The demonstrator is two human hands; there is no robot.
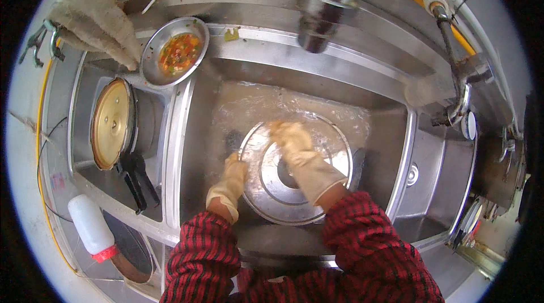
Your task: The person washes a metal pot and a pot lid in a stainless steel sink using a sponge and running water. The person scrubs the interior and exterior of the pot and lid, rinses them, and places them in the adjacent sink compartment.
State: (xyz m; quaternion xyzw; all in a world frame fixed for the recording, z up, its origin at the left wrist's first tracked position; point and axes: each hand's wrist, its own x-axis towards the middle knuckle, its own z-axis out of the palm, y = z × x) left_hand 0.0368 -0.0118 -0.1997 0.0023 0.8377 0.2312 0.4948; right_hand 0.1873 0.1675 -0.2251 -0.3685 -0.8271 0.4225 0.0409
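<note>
A large round metal lid [255, 201], or a similar disc with a raised centre ring, lies in the middle basin of a steel sink [293, 239], in murky water. My left hand [229, 182], in a cream rubber glove, grips its left rim. My right hand [293, 143], gloved alike and blurred, rests over the upper part of the disc with the fingers pointing up and left. Whether anything is held under the right fingers cannot be seen.
A metal bowl of food scraps [180, 54] stands at the back left corner. Pans with black handles [138, 180] fill the left basin. A faucet [327, 5] hangs over the back edge. A white bottle with a red cap [91, 224] lies front left; another basin [425, 167] is right.
</note>
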